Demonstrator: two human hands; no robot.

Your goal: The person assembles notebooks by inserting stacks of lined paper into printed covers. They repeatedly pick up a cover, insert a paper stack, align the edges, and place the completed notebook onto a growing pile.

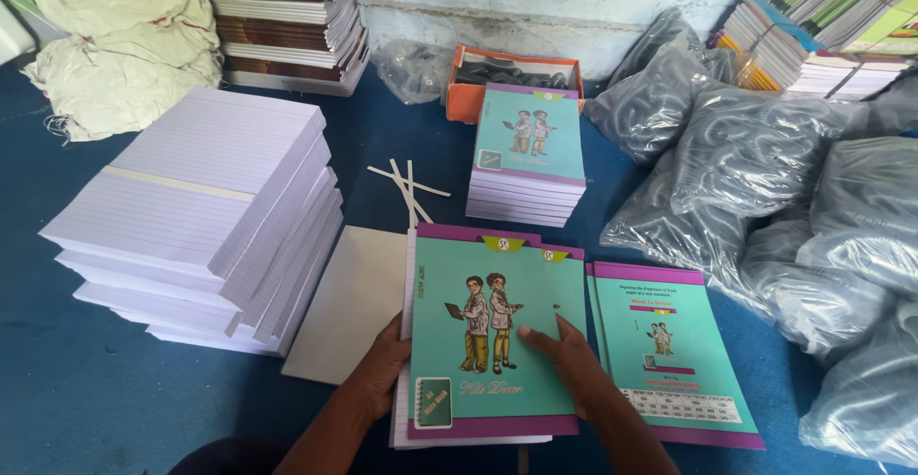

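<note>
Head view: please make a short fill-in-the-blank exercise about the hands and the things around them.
1. The right hand lies flat on a teal front cover with a ____ border.
2. The left hand holds the cover's ____ edge.
3. The tall stack of ruled sheets is ____ in colour.
4. The back covers lie to the ____ of the right hand.

Missing words: purple, left, white, right

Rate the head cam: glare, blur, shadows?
Head view: soft even daylight, no hard shadows; bright sheen on the plastic bags; white paper stack near clipping; left hand, right hand and teal cover sharp; slight wide-angle bend at edges.
</note>
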